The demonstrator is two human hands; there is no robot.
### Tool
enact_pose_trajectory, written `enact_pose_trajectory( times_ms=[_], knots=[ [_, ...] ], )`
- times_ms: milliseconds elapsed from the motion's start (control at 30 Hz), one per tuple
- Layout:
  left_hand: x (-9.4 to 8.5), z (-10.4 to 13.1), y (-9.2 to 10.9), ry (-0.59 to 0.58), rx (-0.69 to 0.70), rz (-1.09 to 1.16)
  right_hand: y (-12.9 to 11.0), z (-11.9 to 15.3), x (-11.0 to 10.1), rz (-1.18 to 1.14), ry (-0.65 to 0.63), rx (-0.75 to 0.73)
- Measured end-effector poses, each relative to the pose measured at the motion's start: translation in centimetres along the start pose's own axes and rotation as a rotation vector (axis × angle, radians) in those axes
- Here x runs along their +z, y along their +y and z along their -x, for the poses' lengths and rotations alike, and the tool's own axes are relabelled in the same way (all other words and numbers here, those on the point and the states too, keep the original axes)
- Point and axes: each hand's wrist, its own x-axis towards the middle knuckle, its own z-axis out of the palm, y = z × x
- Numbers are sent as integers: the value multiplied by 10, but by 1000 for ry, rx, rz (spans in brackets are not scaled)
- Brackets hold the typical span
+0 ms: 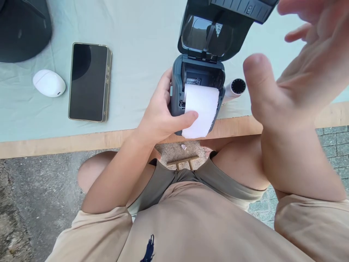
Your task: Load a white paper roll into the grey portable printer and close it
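A dark portable label printer (177,78) sits near the table's front edge with its hinged lid (215,32) swung up. White paper (205,102) comes out of its roll bay and hangs over the front. My left hand (166,112) wraps round the printer's left side, its thumb pressing the paper down. Raised at the upper right, my right hand (294,72) is spread, with nothing in it; its fingers are near the lid and partly cut off by the frame edge. Beside the printer lies a white cylinder with a black dotted end (238,86), partly hidden.
On the pale cloth-covered table (136,54), a smartphone (88,82) lies at the left, next to a small white oval case (49,83). A black object (24,32) fills the upper left corner. The wooden table edge (68,143) runs just above my lap.
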Motion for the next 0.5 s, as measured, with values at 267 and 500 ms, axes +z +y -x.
enact_pose_trajectory(
  times_ms=[267, 500],
  knots=[
    [-2, 1, 1, 12, -19, -78, 1, -3, 6, 61, 161, -301],
    [-12, -13, -26, -77, 202, -49, 21, 1, 5, 101, -20, -507]
  ],
)
